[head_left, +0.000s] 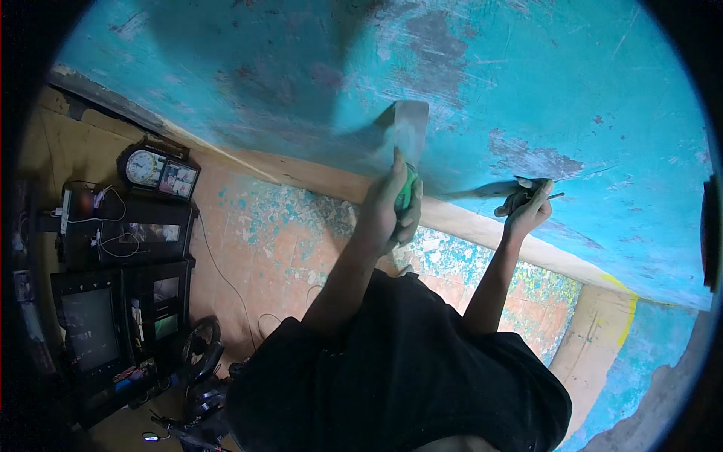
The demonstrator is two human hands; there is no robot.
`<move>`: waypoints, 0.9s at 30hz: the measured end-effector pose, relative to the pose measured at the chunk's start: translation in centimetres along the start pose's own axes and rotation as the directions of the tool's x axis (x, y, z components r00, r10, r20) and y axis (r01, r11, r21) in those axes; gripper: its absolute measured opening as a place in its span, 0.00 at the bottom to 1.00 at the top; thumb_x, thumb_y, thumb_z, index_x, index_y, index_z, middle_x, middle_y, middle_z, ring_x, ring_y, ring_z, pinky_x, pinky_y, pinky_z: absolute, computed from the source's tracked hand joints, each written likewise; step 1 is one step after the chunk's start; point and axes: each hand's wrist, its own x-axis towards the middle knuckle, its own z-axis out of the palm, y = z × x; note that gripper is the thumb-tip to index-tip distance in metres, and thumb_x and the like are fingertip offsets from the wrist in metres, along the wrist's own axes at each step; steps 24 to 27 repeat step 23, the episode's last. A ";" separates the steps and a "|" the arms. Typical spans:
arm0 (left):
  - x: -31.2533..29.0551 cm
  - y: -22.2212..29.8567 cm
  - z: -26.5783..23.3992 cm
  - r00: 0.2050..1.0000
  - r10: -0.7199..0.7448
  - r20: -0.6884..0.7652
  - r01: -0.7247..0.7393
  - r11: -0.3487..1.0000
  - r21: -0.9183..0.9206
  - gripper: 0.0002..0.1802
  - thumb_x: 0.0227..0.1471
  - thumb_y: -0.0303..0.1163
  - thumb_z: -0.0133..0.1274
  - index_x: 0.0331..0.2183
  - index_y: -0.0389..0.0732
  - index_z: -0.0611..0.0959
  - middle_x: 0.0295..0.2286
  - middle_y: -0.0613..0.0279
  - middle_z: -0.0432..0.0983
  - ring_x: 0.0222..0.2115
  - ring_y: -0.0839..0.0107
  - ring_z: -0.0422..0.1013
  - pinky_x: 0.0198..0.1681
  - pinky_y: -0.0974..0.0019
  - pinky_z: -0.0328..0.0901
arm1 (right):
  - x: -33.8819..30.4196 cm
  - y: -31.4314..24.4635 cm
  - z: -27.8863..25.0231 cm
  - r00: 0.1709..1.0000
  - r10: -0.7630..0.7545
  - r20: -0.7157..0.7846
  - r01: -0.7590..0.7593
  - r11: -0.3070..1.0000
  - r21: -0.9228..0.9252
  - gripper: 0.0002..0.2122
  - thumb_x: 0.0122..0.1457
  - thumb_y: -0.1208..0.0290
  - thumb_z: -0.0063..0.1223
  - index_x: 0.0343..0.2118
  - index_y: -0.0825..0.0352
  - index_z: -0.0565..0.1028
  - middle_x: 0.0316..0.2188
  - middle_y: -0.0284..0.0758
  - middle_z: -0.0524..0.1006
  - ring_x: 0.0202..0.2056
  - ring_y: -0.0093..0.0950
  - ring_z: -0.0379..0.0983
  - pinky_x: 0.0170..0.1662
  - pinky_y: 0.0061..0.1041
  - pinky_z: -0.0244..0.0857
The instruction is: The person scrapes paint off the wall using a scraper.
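Note:
My left hand is closed round the green handle of a paint scraper. Its wide, dusty blade points away from me and lies at the turquoise wall; whether the edge touches cannot be made out. Several grey patches show through the paint near the blade. To the right, close to the wall, my right hand grips a small dark object. A thin rod sticks out beside those fingers. The object's kind is unclear, as the fingers and shadow cover part of it.
Paint flakes litter the floor along the wall's foot. At the left stands a black cabinet with a television and a clock with a photo frame. A dark motorbike and a loose cable are nearby.

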 end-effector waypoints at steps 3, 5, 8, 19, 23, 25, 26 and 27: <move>-0.3 -1.3 0.7 0.997 -0.071 -0.024 0.072 0.995 0.072 0.29 0.63 0.58 0.34 0.26 0.42 0.71 0.09 0.71 0.57 0.05 0.80 0.51 0.09 0.75 0.48 | -0.1 -0.1 0.1 1.000 0.019 0.000 -0.019 1.000 -0.023 0.29 0.66 0.50 0.39 0.23 0.74 0.77 0.05 0.28 0.59 0.05 0.17 0.53 0.09 0.19 0.46; 0.1 -1.1 0.2 0.999 0.026 -0.021 -0.022 0.984 0.176 0.29 0.63 0.57 0.34 0.26 0.42 0.71 0.10 0.71 0.57 0.06 0.80 0.51 0.09 0.75 0.48 | 0.0 0.2 0.0 1.000 0.020 0.019 -0.020 0.999 -0.031 0.29 0.66 0.50 0.40 0.23 0.74 0.77 0.05 0.28 0.59 0.05 0.18 0.54 0.09 0.19 0.47; -0.2 0.0 0.9 0.993 0.102 -0.058 -0.080 0.952 0.296 0.28 0.63 0.56 0.35 0.26 0.42 0.71 0.10 0.72 0.57 0.07 0.82 0.52 0.09 0.75 0.49 | -0.1 -0.4 -0.1 1.000 0.030 -0.001 -0.030 0.999 -0.021 0.29 0.66 0.49 0.39 0.23 0.74 0.77 0.05 0.29 0.60 0.05 0.18 0.54 0.09 0.19 0.47; -0.1 -0.6 1.8 0.997 0.083 0.009 -0.080 0.921 0.382 0.28 0.64 0.55 0.35 0.25 0.41 0.72 0.10 0.71 0.58 0.06 0.81 0.51 0.09 0.76 0.49 | -0.2 0.1 -0.3 1.000 0.014 0.014 -0.014 0.999 -0.045 0.29 0.67 0.50 0.38 0.23 0.74 0.77 0.04 0.29 0.59 0.05 0.18 0.54 0.09 0.19 0.46; -0.4 -0.4 1.5 0.999 0.034 -0.039 -0.018 0.941 0.338 0.28 0.64 0.54 0.35 0.25 0.41 0.72 0.10 0.71 0.58 0.06 0.81 0.51 0.09 0.75 0.49 | -0.2 0.2 0.0 0.999 0.025 0.041 -0.025 1.000 0.000 0.28 0.67 0.50 0.39 0.24 0.74 0.77 0.04 0.29 0.60 0.05 0.18 0.54 0.09 0.19 0.45; -0.4 -0.4 1.5 0.999 0.034 -0.039 -0.018 0.941 0.338 0.28 0.64 0.54 0.35 0.25 0.41 0.72 0.10 0.71 0.58 0.06 0.81 0.51 0.09 0.75 0.49 | -0.2 0.2 0.0 0.999 0.025 0.041 -0.025 1.000 0.000 0.28 0.67 0.50 0.39 0.24 0.74 0.77 0.04 0.29 0.60 0.05 0.18 0.54 0.09 0.19 0.45; -0.4 -0.4 1.5 0.999 0.034 -0.039 -0.018 0.941 0.338 0.28 0.64 0.54 0.35 0.25 0.41 0.72 0.10 0.71 0.58 0.06 0.81 0.51 0.09 0.75 0.49 | -0.2 0.2 0.0 0.999 0.025 0.041 -0.025 1.000 0.000 0.28 0.67 0.50 0.39 0.24 0.74 0.77 0.04 0.29 0.60 0.05 0.18 0.54 0.09 0.19 0.45; -0.4 -0.4 1.5 0.999 0.034 -0.039 -0.018 0.941 0.338 0.28 0.64 0.54 0.35 0.25 0.41 0.72 0.10 0.71 0.58 0.06 0.81 0.51 0.09 0.75 0.49 | -0.2 0.2 0.0 0.999 0.025 0.041 -0.025 1.000 0.000 0.28 0.67 0.50 0.39 0.24 0.74 0.77 0.04 0.29 0.60 0.05 0.18 0.54 0.09 0.19 0.45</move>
